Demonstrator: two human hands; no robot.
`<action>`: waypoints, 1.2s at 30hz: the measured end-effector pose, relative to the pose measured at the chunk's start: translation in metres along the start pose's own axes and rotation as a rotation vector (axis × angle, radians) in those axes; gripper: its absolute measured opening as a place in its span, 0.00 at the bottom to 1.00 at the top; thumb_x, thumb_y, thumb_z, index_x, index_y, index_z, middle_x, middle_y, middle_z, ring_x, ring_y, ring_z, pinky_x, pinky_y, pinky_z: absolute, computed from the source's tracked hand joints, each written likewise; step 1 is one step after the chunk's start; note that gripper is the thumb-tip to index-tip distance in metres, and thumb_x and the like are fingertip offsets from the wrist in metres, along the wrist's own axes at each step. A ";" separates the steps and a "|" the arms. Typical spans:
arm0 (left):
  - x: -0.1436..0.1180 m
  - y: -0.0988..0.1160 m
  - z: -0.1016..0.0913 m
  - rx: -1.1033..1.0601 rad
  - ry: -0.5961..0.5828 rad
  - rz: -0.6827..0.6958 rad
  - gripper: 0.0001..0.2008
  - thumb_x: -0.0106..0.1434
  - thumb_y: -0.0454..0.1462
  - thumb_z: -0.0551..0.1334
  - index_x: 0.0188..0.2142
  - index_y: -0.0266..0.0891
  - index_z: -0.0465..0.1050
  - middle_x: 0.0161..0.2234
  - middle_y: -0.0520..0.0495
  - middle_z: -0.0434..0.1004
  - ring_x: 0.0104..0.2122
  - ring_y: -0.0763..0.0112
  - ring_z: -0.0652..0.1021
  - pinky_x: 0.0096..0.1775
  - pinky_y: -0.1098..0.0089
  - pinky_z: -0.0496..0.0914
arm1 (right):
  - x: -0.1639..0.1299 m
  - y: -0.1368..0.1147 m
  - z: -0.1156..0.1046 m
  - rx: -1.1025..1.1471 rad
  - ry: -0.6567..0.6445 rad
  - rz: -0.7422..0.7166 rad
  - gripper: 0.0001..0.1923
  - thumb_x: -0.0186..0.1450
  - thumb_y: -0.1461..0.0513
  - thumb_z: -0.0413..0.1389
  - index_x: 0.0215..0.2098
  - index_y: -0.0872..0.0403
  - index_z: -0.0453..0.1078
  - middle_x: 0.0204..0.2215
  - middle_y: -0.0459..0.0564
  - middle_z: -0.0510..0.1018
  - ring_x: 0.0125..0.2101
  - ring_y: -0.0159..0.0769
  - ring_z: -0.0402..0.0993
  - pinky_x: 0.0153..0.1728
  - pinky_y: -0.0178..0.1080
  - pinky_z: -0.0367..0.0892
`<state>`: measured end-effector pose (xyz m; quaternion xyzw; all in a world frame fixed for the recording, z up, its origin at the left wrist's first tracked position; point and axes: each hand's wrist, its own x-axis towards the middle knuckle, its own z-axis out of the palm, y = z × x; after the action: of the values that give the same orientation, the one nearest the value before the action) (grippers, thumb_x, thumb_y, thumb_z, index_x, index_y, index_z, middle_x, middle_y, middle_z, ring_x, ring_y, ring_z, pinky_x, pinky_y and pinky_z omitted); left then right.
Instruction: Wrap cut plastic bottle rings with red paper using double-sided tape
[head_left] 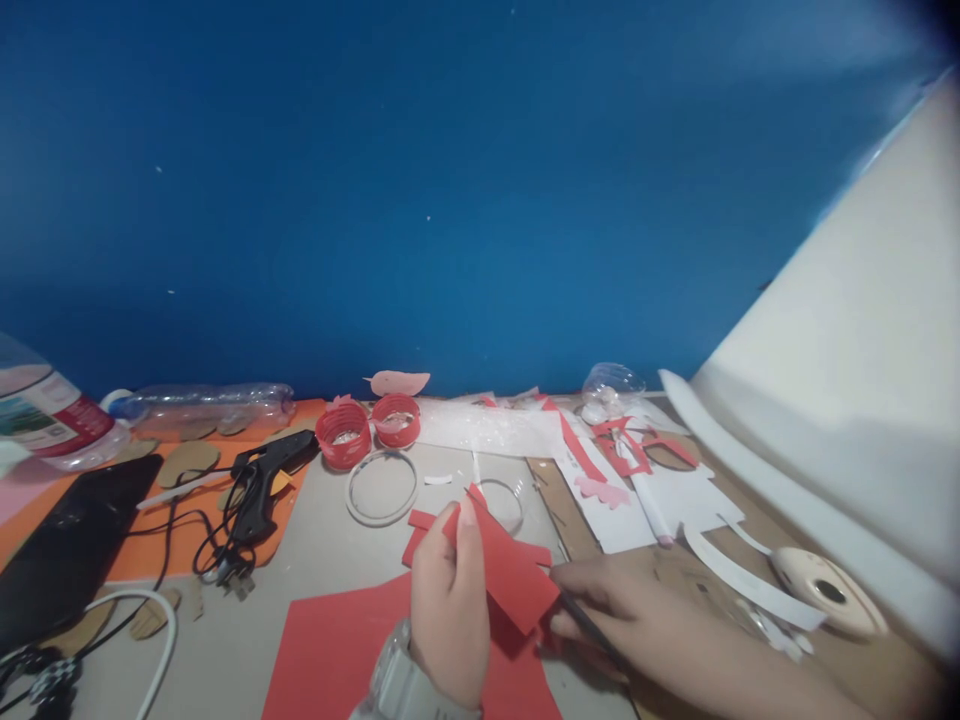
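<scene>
My left hand (450,600), with a pale watch at its wrist, is closed on a piece of red paper (517,575), thumb pressed on top. The piece is held tilted above the table, its upper corner pointing up. My right hand (600,600) is closed at the paper's lower right corner, fingers curled round a dark slim tool (592,630); its kind cannot be made out. A larger red sheet (322,650) lies flat under my hands. Just beyond them are a roll of tape (381,488) and a clear ring (501,505).
A black glue gun (262,495) with its cord lies on orange paper (292,510) at left, near a dark tablet-like slab (75,550) and bottles (202,405). Two red cups (343,437) stand behind. Paper scraps (622,445) and a cream rounded device (829,590) are at right.
</scene>
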<state>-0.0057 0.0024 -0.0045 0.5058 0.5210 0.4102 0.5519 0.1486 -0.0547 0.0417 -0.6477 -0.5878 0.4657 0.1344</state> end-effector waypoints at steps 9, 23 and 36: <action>0.001 -0.005 -0.001 0.027 0.014 -0.031 0.25 0.63 0.55 0.51 0.39 0.38 0.74 0.38 0.42 0.79 0.42 0.57 0.76 0.43 0.65 0.67 | 0.007 0.020 0.017 0.132 0.043 0.056 0.16 0.67 0.56 0.49 0.23 0.54 0.65 0.19 0.41 0.66 0.20 0.27 0.60 0.20 0.30 0.52; 0.002 -0.002 0.002 0.112 -0.048 0.177 0.18 0.64 0.50 0.54 0.29 0.40 0.70 0.26 0.49 0.74 0.31 0.66 0.75 0.33 0.71 0.69 | 0.016 0.035 0.025 0.807 0.101 -0.172 0.26 0.46 0.51 0.70 0.35 0.55 0.66 0.26 0.41 0.69 0.25 0.28 0.65 0.26 0.32 0.62; -0.002 -0.005 0.003 0.133 -0.082 0.352 0.14 0.64 0.47 0.56 0.31 0.39 0.70 0.27 0.52 0.73 0.29 0.71 0.73 0.34 0.72 0.69 | 0.023 0.033 0.022 0.747 0.442 -0.261 0.15 0.57 0.55 0.64 0.28 0.54 0.63 0.16 0.35 0.63 0.14 0.23 0.57 0.15 0.29 0.54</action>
<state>-0.0031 -0.0003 -0.0093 0.6407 0.4274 0.4441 0.4577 0.1494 -0.0518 -0.0037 -0.5591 -0.4137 0.4755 0.5387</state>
